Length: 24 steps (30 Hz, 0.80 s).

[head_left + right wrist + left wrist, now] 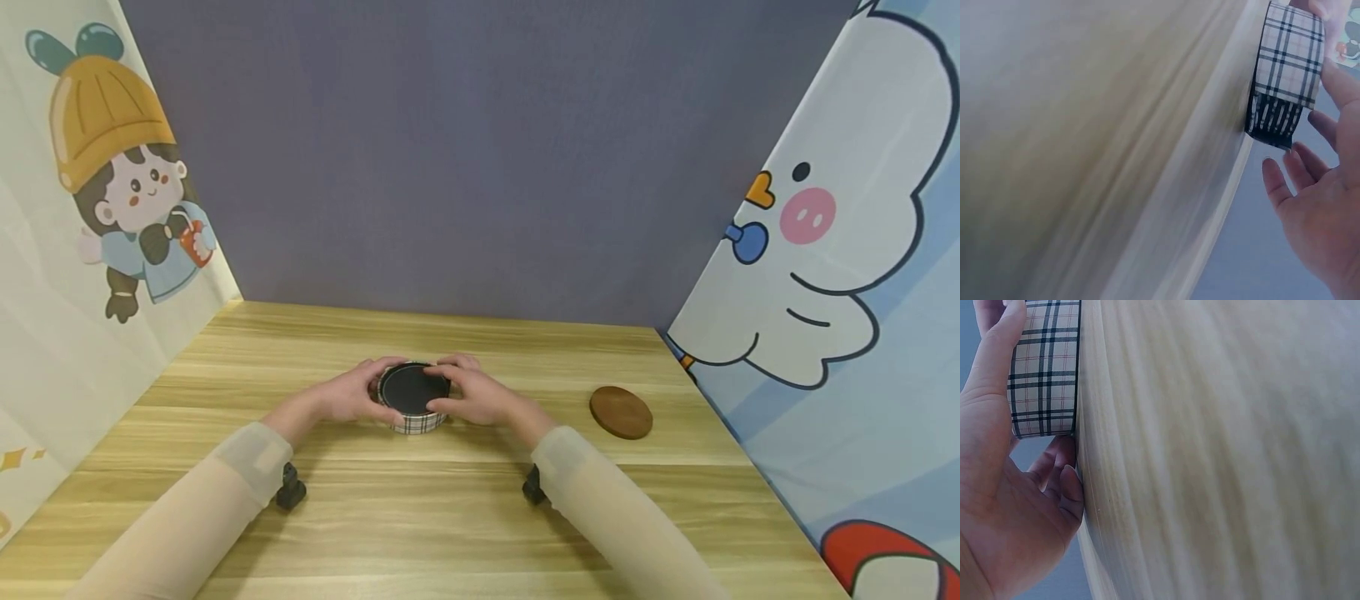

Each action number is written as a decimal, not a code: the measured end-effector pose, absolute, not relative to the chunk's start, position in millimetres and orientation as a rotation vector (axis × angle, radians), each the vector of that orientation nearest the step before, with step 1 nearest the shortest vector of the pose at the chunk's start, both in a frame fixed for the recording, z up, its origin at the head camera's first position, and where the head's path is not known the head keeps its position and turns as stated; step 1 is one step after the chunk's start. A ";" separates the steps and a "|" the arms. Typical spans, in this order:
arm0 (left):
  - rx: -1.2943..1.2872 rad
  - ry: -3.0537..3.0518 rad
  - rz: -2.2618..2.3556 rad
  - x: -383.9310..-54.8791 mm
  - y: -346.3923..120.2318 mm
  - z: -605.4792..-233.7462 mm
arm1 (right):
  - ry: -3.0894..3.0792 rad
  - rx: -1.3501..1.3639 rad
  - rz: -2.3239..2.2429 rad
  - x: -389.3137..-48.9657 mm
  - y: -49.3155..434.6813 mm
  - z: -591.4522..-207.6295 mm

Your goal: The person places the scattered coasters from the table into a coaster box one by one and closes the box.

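Observation:
A round box [417, 423] with plaid sides and a black top stands on the wooden table, between both hands. From its left side my left hand [352, 395] grips it, thumb at the front and fingers curving round the back. My right hand [480, 395] is at the right side, its thumb and forefinger reaching over the black top near the rim. In the right wrist view, a dark striped section shows low on the side of the plaid box [1290, 53], with several loosely bent fingers [1277, 181] apart from it. The left wrist view shows the plaid wall [1044, 375] beside my left palm.
A round brown wooden disc [621, 412] lies on the table to the right. Behind the table [420, 517] stands a grey-purple panel [450, 167]. Cartoon-printed sheets flank it on the left [45, 275] and right [862, 417]. Black wrist mounts [290, 487] sit under both forearms.

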<state>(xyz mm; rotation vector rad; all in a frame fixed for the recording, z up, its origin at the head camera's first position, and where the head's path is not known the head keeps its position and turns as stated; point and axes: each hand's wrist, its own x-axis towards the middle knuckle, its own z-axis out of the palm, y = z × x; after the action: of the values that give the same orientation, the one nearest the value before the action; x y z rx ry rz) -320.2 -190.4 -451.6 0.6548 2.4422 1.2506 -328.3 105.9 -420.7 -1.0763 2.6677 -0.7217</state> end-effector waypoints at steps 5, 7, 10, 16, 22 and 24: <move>0.655 2.443 1.264 -319.0 -189.4 -451.8 | 2.637 -1.034 -0.841 -323.2 127.7 -423.1; 0.649 2.444 1.277 -318.8 -189.1 -452.1 | 2.617 -1.029 -0.893 -322.2 139.0 -423.8; 0.654 2.448 1.289 -318.7 -189.4 -452.5 | 2.606 -1.030 -0.927 -321.9 157.7 -423.8; 0.657 2.460 1.287 -319.2 -189.6 -453.8 | 2.620 -0.961 -0.891 -317.4 197.4 -414.6; 0.652 2.459 1.291 -317.9 -189.8 -451.0 | 2.632 -0.881 -0.884 -314.8 239.0 -407.7; 0.654 2.458 1.291 -317.7 -190.1 -450.6 | 2.655 -0.861 -0.884 -315.0 251.3 -405.3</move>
<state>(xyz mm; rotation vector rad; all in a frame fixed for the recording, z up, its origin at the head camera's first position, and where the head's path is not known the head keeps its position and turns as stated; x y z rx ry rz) -317.7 -190.1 -450.6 0.6544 2.4581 1.2914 -315.0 251.3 -405.3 -0.8609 2.6550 -0.8843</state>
